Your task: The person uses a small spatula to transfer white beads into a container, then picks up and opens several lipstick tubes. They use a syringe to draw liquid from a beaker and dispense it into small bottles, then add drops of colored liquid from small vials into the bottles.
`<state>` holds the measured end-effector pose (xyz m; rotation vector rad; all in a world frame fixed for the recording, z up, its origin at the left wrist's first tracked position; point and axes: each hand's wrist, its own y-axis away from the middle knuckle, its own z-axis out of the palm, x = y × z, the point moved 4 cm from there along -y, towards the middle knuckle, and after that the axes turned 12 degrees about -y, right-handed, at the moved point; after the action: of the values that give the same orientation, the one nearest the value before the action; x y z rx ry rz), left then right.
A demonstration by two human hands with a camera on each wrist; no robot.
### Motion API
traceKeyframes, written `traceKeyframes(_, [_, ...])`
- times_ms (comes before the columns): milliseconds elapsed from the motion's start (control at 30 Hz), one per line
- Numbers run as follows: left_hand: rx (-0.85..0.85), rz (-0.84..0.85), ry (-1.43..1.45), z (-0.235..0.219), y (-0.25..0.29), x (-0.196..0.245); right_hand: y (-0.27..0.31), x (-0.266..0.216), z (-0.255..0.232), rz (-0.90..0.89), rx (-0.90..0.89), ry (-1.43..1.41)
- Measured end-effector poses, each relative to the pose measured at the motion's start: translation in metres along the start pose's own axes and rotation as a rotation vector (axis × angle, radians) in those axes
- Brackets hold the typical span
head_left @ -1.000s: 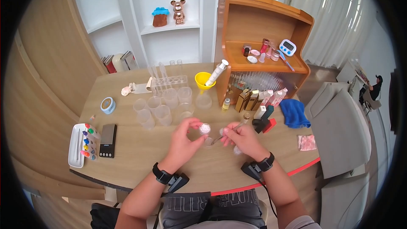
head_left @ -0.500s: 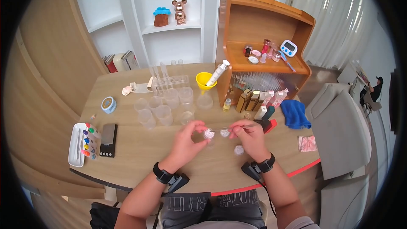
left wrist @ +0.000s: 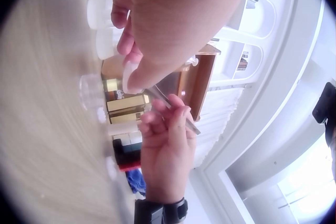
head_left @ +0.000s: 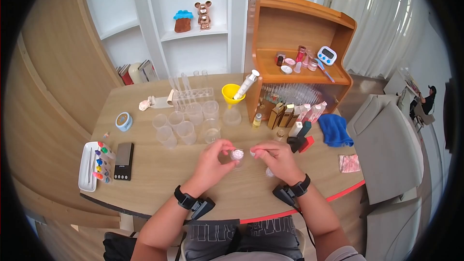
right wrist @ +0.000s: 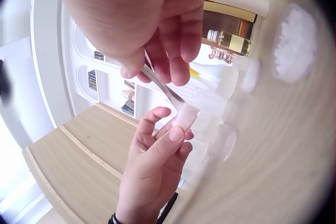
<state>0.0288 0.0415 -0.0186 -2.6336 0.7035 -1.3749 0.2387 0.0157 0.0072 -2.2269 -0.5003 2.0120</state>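
Note:
In the head view my left hand (head_left: 215, 158) holds a small clear jar (head_left: 237, 154) of pale pinkish-white contents between thumb and fingers. Close to its right, my right hand (head_left: 275, 157) pinches a slim metal spatula (left wrist: 187, 124). The right wrist view shows the spatula's flat tip right at the mouth of the jar (right wrist: 187, 117), which stands tilted above the table. Under the jar sits a clear shallow dish (right wrist: 223, 141). A clear tub of white granules (right wrist: 294, 45) stands near the right hand, with a smaller white-filled container (right wrist: 251, 75) beyond it.
Frosted plastic cups (head_left: 186, 132) and a test tube rack (head_left: 193, 97) stand ahead to the left. A yellow funnel (head_left: 232, 94) holds a syringe. Cosmetic boxes (head_left: 287, 116) line the wooden cabinet (head_left: 251, 58). A black scale (head_left: 124, 161) lies left, beside a white tray (head_left: 83, 183).
The spatula rose from low over the clear dish to the jar's mouth. My left hand moved the jar slightly right and down, and keeps hold of it.

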Motion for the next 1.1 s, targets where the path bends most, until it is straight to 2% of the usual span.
traceKeyframes(400, [-0.01, -0.015, -0.007, 0.001, -0.001, 0.002, -0.004, 0.033, -0.003, 0.294, 0.054, -0.323])
traceKeyframes(633, [-0.019, -0.015, -0.029, 0.001, -0.002, 0.002, -0.002, 0.031, 0.002, 0.43, 0.084, -0.475])
traceKeyframes(833, [-0.015, -0.003, -0.027, 0.003, -0.001, -0.002, -0.002, 0.036, 0.0, 0.517, 0.173, -0.574])
traceKeyframes(1100, [0.008, 0.005, -0.036, -0.002, -0.001, -0.001, -0.002, 0.035, -0.007, 0.519, 0.21, -0.622])
